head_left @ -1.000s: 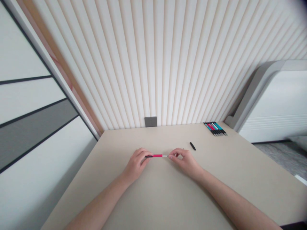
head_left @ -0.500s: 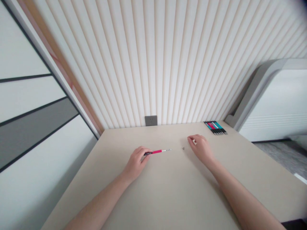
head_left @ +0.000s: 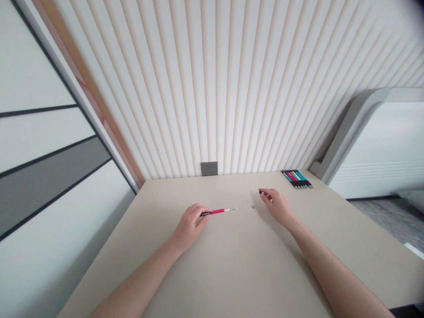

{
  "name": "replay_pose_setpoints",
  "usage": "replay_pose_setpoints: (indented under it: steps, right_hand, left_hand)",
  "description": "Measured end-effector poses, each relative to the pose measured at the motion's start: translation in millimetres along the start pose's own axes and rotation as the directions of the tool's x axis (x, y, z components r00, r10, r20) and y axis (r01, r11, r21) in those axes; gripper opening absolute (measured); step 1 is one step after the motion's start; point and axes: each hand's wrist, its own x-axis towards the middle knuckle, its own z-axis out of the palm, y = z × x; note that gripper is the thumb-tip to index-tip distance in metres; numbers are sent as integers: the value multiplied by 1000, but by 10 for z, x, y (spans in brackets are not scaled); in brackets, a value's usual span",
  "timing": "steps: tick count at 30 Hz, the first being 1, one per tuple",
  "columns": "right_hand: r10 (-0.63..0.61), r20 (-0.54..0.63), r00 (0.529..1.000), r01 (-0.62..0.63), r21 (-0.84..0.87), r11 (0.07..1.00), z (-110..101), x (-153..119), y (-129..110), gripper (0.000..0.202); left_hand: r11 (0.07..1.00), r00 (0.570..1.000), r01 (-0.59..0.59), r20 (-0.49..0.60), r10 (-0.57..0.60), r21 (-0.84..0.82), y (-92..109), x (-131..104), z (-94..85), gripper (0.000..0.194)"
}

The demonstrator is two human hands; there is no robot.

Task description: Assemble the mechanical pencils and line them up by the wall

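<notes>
Pinching a small black pen part [head_left: 261,192] between fingertips [head_left: 265,194] right of frame centre, the right hand [head_left: 277,205] hovers low over the beige table [head_left: 232,265]. Left of centre, the left hand [head_left: 189,225] clamps the dark end of a pink pen [head_left: 218,211], its bare white tip pointing right toward a tiny grey piece [head_left: 253,206] lying between the hands. Doing this well likely means keeping the pen level and the small part squarely pinched. One row of pens [head_left: 297,178], roughly seven, lies at the table's far right; one wall socket [head_left: 209,168] sits behind.
</notes>
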Motion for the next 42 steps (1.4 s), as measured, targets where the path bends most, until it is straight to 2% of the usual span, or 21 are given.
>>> replay_pose_setpoints:
  steps: [2, 4, 6, 8, 13, 25, 32, 37, 42]
  right_hand:
    - [1, -45, 999, 14, 316, 949, -10, -29, -124, 37]
    - [26, -36, 999, -1, 577, 817, -11, -80, -266, 38]
    - [36, 16, 999, -37, 718, 695, -3, -142, -397, 35]
    - [32, 79, 996, -82, 783, 616, 14, -193, -491, 33]
    - [18, 140, 990, -126, 821, 557, 58, -237, -547, 31]
    - [-28, 232, 972, -180, 819, 545, 142, -281, -548, 30]
    - [-28, 279, 960, -230, 839, 493, 160, -298, -559, 34]
    - [-85, 344, 935, -250, 810, 531, 187, -364, -665, 37]
    - [-112, 372, 922, -265, 813, 519, 231, -412, -715, 36]
  left_hand:
    - [1000, 1000, 2, -6, -2, 0, -1, -3, 6, 10]
    - [1000, 1000, 6, -12, -6, 2, -2, -8, 8, 10]
    - [1000, 1000, 10, -18, -9, 3, -2, -12, 7, 10]
    - [1000, 1000, 10, -23, -10, -1, -1, -14, 3, 11]
    - [1000, 999, 10, -44, -10, -20, 9, -4, -7, 10]
    - [1000, 999, 21, -47, -22, -12, 19, -1, -23, 11]
    - [1000, 1000, 9, -29, -9, 1, 3, -5, -12, 11]
    - [999, 999, -43, -7, 43, 4, 10, -20, -2, 11]
    - [998, 998, -60, -6, 60, -3, 13, -26, 0, 10]
